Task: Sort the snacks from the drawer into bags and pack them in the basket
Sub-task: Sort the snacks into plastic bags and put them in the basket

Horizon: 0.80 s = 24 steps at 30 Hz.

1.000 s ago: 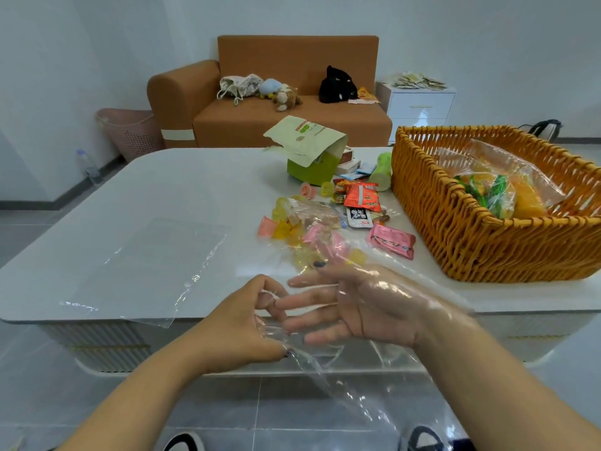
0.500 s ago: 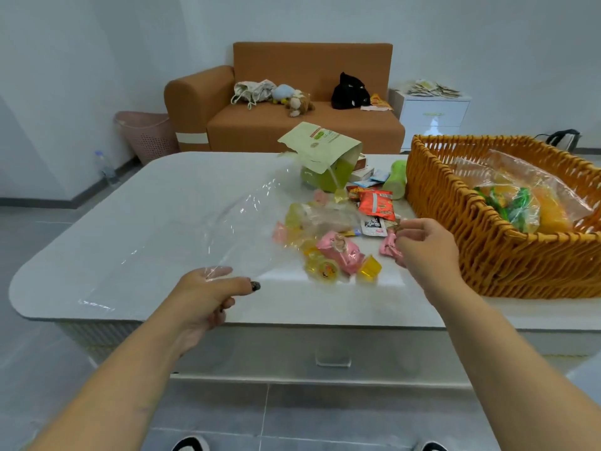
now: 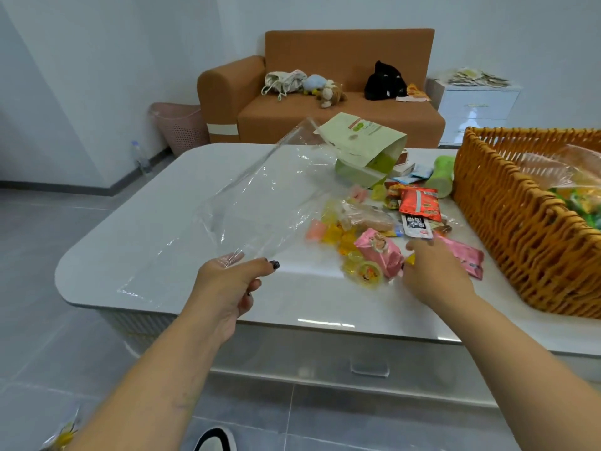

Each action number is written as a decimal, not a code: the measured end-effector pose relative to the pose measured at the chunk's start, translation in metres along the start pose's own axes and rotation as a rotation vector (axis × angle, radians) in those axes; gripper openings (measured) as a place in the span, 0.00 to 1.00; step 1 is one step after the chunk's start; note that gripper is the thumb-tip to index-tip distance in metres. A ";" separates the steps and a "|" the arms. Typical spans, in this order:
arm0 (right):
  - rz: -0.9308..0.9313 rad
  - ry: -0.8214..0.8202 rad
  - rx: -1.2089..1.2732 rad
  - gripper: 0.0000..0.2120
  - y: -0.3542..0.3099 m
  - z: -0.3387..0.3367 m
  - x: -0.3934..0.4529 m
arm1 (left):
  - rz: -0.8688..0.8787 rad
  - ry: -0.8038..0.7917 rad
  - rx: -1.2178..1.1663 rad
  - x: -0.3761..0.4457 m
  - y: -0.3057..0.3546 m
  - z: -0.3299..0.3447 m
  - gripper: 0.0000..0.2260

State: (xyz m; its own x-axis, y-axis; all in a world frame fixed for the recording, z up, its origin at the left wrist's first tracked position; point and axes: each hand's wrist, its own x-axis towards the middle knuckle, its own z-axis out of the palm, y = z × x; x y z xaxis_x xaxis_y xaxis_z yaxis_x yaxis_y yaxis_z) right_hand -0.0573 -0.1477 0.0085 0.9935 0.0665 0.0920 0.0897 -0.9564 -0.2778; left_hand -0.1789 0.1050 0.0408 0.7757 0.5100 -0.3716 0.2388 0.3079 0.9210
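My left hand (image 3: pixel 232 281) pinches the corner of a clear plastic bag (image 3: pixel 260 203), which lifts up and away over the white table (image 3: pixel 325 297). My right hand (image 3: pixel 435 271) reaches into the snack pile. Its fingers lie over a flat pink packet (image 3: pixel 468 255) and beside a puffed pink snack pack (image 3: pixel 377 252); its grip is hidden. Yellow jelly cups (image 3: pixel 364 273), a red packet (image 3: pixel 419 203) and a black-and-white sachet (image 3: pixel 414 224) lie in the pile. The wicker basket (image 3: pixel 520 242) at the right holds bagged snacks (image 3: pixel 582 203).
A green carton with an open flap (image 3: pixel 364 148) and a green cup (image 3: pixel 442 174) stand behind the pile. A second clear bag (image 3: pixel 146 275) lies flat on the table's left. Beyond are an orange sofa (image 3: pixel 325 109), a pink bin (image 3: pixel 182 128) and a white cabinet (image 3: pixel 478 112).
My right hand came out of the clear bag and moved right into the snack pile. My left hand kept the bag and lifted it over the table.
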 end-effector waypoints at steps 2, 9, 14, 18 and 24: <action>-0.039 0.152 0.064 0.17 -0.017 -0.003 -0.006 | -0.001 -0.002 0.004 -0.001 0.000 0.000 0.29; -0.183 0.072 -0.002 0.19 -0.052 0.029 -0.024 | 0.002 -0.001 0.018 -0.004 0.001 -0.004 0.27; -0.174 0.125 0.127 0.24 -0.054 0.038 -0.022 | 0.032 0.015 0.018 -0.006 0.003 -0.008 0.26; 0.094 0.040 0.680 0.16 -0.049 0.018 -0.014 | 0.119 0.019 0.129 -0.005 0.002 -0.015 0.28; 0.316 -0.224 1.561 0.03 -0.017 -0.067 -0.010 | 0.246 -0.083 0.435 -0.010 -0.005 -0.016 0.29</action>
State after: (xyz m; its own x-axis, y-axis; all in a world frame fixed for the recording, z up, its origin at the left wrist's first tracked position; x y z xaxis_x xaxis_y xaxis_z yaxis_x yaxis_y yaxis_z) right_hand -0.0733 -0.1510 0.0759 0.9622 0.1049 -0.2515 -0.2707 0.2621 -0.9263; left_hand -0.1977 0.1114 0.0380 0.8791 0.4545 -0.1432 0.2507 -0.1856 0.9501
